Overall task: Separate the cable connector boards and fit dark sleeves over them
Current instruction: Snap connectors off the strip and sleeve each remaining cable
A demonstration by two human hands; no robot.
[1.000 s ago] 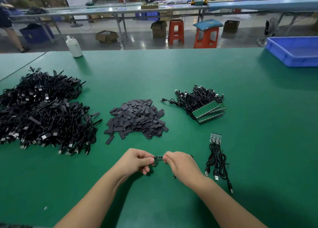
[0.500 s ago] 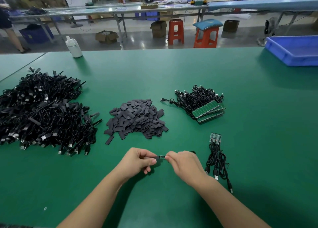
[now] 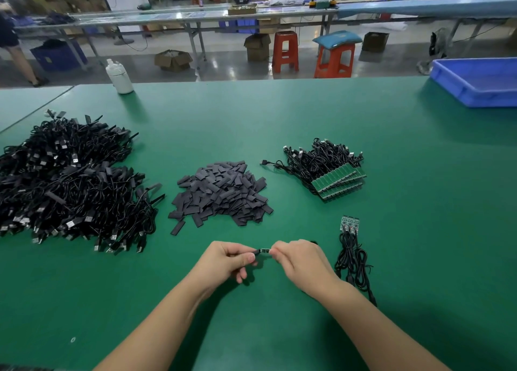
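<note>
A small connector board (image 3: 265, 250) is held just above the green bench (image 3: 335, 118), near its front edge, between both hands. The left hand (image 3: 228, 260) pinches a dark sleeve (image 3: 256, 251) at the board's left end, fingers curled round it; the right hand (image 3: 300, 261) pinches the board's right end, fingers clenched on it. How far the sleeve covers the board cannot be told — the part is too small.

Just right of the right hand lies a short strip of joined boards (image 3: 349, 223) with black cables (image 3: 354, 261) trailing toward the front edge. Beyond the hands sits a heap of loose dark sleeves (image 3: 221, 193). To its right — a bundle of cables with green board strips (image 3: 337, 181) stacked together. At the left, a large pile of finished black cables (image 3: 67, 186). A white bottle (image 3: 119, 76) stands at the far edge; a blue tray (image 3: 475, 82) sits at the far right.
</note>
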